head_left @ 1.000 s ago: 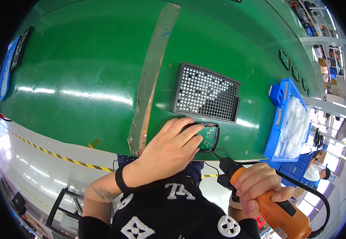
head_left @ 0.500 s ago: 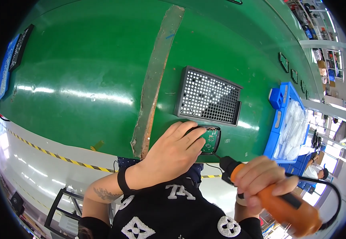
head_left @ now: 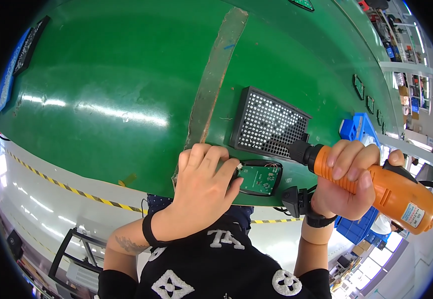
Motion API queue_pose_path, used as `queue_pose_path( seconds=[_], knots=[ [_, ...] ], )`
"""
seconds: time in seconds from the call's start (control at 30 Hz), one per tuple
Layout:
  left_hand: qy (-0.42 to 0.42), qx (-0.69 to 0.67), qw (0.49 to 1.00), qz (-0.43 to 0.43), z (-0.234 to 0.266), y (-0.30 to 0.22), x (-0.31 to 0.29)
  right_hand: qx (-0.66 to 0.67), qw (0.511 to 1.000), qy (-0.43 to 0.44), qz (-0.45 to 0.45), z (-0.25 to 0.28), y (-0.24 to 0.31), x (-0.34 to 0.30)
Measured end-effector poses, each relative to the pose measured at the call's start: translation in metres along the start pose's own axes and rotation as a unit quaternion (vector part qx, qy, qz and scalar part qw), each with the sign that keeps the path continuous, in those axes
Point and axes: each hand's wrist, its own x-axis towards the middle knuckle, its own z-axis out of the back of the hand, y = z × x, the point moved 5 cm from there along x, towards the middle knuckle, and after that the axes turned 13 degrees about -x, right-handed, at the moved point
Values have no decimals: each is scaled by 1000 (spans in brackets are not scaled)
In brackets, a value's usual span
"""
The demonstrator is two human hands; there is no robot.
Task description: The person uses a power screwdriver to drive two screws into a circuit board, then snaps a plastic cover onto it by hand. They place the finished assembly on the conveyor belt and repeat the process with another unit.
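Observation:
My right hand (head_left: 353, 177) is wrapped round an orange electric screwdriver (head_left: 396, 192). Its black nose (head_left: 304, 153) points left over the near right part of a black screw tray (head_left: 271, 122), covering some holes; I cannot make out whether the bit touches a screw. White-looking screw heads fill most of the tray's left side. Below the tray lies a small black housing (head_left: 280, 178) with a green circuit board (head_left: 260, 178) in it. My left hand (head_left: 204, 184) has curled fingers, thumb and forefinger at the housing's left end.
A worn strip (head_left: 211, 79) runs across the green table (head_left: 107, 65). Blue bins (head_left: 363, 127) stand at the right, partly behind my right hand. Several circuit boards (head_left: 358, 87) lie along the far right. A black tray (head_left: 32, 45) is at the far left.
The screwdriver has risen away from the housing's near right corner to the screw tray. My left hand has shifted left, uncovering more of the circuit board.

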Motion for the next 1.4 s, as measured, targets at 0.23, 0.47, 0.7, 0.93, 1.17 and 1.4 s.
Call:
queue_pose_path(
  seconds=[0.23,0.47,0.7,0.93,1.17,1.4],
  knots=[
    [-2,-2,1000,-3,3,2,0,-21,1000,-4,-4,-2,-3,1],
    [3,-6,1000,12,-1,2,0,-15,1000,-6,0,-5,-3,1],
    [5,5,1000,5,-10,-1,1,-4,996,90,3,-19,-6,24],
    [-10,-3,1000,-4,-9,0,0,-32,986,164,-7,-32,-4,23],
    [-16,-34,999,0,-14,0,1,-9,994,70,87,-18,41,-3],
    [-25,-27,999,5,-12,2,0,-21,992,110,56,-35,29,-24]
  ],
)
